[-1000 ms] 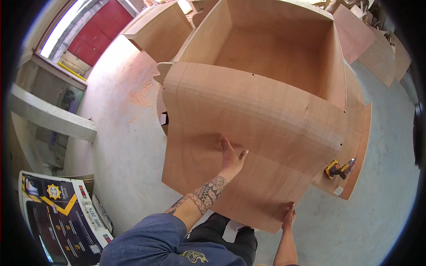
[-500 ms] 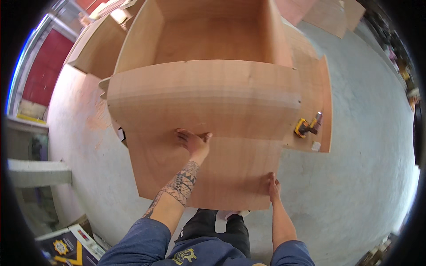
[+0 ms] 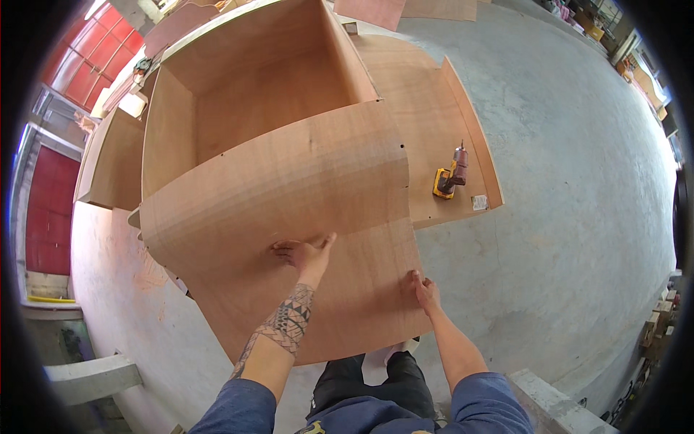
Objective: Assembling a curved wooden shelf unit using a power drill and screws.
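Left hand lay flat, fingers spread, pressed on the upper plywood panel right at its near edge, where it overlapped the lower plywood sheet. Tattooed forearm led up to it. Right hand gripped the right edge of the lower sheet, fingers curled over it, well to the right of and nearer than the left hand. Open plywood box stood beyond the left hand, under the far end of the panel. Yellow cordless drill lay on a plywood tray beyond the right hand. All sat on the concrete floor.
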`<state>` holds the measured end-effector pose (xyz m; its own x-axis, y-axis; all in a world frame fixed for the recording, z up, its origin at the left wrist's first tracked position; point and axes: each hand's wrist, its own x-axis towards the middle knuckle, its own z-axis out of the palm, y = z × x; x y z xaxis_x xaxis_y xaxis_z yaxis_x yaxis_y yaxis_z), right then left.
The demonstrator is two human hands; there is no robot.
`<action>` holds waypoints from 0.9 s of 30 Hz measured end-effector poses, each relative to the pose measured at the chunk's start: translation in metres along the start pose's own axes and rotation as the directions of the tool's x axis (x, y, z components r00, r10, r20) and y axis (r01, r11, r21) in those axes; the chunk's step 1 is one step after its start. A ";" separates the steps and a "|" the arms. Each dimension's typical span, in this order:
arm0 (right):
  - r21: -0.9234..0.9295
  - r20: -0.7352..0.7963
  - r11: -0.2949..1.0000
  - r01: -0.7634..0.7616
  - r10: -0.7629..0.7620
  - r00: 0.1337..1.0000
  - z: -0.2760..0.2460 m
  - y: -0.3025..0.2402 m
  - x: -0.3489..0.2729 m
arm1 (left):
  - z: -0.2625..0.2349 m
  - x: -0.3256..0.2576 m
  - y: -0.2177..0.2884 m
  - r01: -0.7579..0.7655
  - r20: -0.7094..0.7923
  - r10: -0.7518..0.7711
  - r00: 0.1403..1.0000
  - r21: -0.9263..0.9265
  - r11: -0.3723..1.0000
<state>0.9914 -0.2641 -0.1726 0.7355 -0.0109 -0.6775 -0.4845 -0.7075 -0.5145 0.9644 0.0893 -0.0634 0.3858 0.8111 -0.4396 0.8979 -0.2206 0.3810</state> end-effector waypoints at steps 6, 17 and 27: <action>0.007 -0.047 0.998 0.070 -0.070 0.996 0.014 -0.001 0.004 | 0.026 0.009 0.029 0.046 -0.143 -0.068 0.987 -0.155 0.987; 0.003 0.038 1.000 0.016 -0.016 0.999 0.010 -0.010 0.004 | 0.045 0.026 0.010 0.040 -0.265 -0.060 0.962 -0.080 0.996; -0.007 0.053 1.000 -0.015 0.015 0.999 0.000 0.005 0.010 | 0.064 0.018 0.022 0.038 -0.171 -0.043 0.984 -0.032 0.999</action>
<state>0.9967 -0.2674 -0.1819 0.7022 0.0156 -0.7118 -0.4920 -0.7120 -0.5010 1.0047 0.0647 -0.1153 0.3054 0.9003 -0.3102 0.9045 -0.1725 0.3899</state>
